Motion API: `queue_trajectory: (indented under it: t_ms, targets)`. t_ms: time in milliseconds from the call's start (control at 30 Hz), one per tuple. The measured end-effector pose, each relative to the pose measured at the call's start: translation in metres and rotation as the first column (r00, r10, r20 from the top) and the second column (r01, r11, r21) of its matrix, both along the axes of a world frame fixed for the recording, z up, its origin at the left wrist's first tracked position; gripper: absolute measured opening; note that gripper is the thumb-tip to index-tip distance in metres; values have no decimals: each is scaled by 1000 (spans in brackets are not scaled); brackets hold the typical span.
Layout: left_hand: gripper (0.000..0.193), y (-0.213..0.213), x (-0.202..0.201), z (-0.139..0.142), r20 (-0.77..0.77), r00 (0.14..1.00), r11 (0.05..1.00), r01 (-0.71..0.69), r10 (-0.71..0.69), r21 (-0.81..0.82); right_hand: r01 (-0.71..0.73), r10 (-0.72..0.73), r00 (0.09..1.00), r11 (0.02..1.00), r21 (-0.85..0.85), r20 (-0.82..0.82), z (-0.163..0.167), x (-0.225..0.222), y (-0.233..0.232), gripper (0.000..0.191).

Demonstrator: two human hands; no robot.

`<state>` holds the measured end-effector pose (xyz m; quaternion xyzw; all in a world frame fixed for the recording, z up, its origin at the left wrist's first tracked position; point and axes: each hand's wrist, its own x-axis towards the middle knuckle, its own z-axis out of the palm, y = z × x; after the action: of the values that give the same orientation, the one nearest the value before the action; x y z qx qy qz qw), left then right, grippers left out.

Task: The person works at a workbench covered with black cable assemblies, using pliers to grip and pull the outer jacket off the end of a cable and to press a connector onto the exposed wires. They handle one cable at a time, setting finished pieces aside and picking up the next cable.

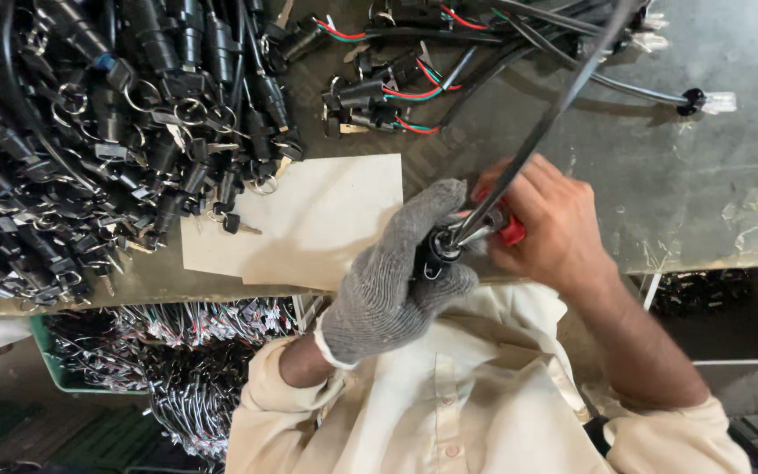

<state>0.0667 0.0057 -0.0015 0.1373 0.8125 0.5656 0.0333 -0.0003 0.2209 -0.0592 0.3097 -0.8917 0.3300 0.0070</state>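
I saw the left hand (396,272), in a grey glove, with its grip tight around a small black lock part (439,248) over the bench (677,175) edge, while the bare right hand (541,224) squeezed a red-handled tool (504,230) against it.

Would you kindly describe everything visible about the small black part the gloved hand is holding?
The black cylindrical part looks like plastic with a metal ring at its end. It sits gripped in the gloved left hand, just above the worker's chest at the table edge. A long black cable runs up from it. The bare right hand presses a red-handled tool against it.
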Motion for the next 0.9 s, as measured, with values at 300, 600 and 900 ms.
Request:
queue_trajectory:
  t_ms: [300, 600, 900]
  targets:
    - [68, 14, 17, -33, -139, 980, 989, -146, 143, -7, 53, -55, 998, 997, 61, 24, 4, 12, -5, 51]
    - [69, 14, 16, -32, -402, 913, 792, -296, 71, -534, 177, -189, 979, 975, 136, 81, 15, 31, -9, 37]
    - [66, 6, -1, -25, -449, 893, 782, -285, 7, -554, 180, -178, 978, 984, -3, 107, 10, 33, -18, 41]
